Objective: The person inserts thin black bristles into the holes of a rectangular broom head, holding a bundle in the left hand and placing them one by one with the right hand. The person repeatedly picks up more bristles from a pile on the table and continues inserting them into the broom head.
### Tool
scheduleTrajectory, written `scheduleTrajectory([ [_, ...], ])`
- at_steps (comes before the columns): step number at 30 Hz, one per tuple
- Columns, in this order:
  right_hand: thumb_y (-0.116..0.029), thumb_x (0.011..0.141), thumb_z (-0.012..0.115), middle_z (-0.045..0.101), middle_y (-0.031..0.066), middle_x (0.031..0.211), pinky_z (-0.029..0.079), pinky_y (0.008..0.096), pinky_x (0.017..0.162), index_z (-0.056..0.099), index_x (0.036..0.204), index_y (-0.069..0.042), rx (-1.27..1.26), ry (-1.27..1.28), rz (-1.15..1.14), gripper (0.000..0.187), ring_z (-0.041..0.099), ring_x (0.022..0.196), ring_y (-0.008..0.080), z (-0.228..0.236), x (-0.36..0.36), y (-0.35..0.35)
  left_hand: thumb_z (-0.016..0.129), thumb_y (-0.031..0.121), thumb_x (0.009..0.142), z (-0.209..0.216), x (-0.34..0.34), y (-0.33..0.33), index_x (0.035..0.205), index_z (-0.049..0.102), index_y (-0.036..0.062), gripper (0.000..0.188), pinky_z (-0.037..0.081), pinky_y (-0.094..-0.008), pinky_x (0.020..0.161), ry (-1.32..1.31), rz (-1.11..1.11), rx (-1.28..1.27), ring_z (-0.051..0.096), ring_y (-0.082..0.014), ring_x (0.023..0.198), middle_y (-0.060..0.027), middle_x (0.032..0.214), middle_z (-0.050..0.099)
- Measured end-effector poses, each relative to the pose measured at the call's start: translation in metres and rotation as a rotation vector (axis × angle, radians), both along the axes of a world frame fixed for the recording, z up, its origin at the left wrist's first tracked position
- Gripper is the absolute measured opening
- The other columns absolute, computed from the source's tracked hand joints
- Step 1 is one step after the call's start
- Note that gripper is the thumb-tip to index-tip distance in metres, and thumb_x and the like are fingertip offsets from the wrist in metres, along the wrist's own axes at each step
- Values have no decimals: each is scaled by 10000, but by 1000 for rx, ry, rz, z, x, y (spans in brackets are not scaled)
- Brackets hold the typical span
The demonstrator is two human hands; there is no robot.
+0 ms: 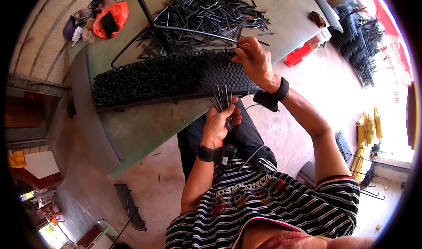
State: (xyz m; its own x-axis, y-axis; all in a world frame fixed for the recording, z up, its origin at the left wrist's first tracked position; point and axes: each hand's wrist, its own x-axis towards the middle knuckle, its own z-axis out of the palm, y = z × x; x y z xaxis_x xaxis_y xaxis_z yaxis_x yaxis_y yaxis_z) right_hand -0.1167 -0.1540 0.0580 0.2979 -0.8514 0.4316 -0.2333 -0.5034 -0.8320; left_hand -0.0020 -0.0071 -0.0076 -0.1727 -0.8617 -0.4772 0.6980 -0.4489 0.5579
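Note:
A long black perforated panel [226, 77] lies tilted across the table. Black bristle-like strips [140, 80] stand densely in its holes from the left end to past the middle, while the holes toward the right show bare. My left hand [216, 121] is closed round a bundle of thin black strips [223, 97], just in front of the panel's near edge. Above the panel's far right part, my right hand [257, 61] is pinched, thumb against fingers. Anything between those fingertips is too small to make out. A black band with a small box sits on each wrist.
Loose black strips [211, 12] are heaped behind the panel on the green table [145, 128]. A black metal frame bar [147, 16] rises at the panel's back. An orange plastic bag [116, 18] with a dark phone-like object lies far left. Stacked black racks [358, 42] stand far right.

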Motion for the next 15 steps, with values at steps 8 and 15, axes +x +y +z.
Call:
scheduleTrajectory([
  [8,4,842,566,611,119,778,501,306,579,532,925,-8,-323,341,135,90,658,721,273,-14,3,-9,585,167,884,6,5,4,1010,583,41,179,415,-253,481,49,12,-3,514,-126,547,-21,693,543],
  [15,-41,712,593,549,122,1010,495,363,594,576,1049,-49,-593,762,325,338,588,841,302,17,-3,8,600,151,870,13,11,2,903,585,19,137,328,-225,421,64,-13,-3,436,-93,465,-18,646,512],
])
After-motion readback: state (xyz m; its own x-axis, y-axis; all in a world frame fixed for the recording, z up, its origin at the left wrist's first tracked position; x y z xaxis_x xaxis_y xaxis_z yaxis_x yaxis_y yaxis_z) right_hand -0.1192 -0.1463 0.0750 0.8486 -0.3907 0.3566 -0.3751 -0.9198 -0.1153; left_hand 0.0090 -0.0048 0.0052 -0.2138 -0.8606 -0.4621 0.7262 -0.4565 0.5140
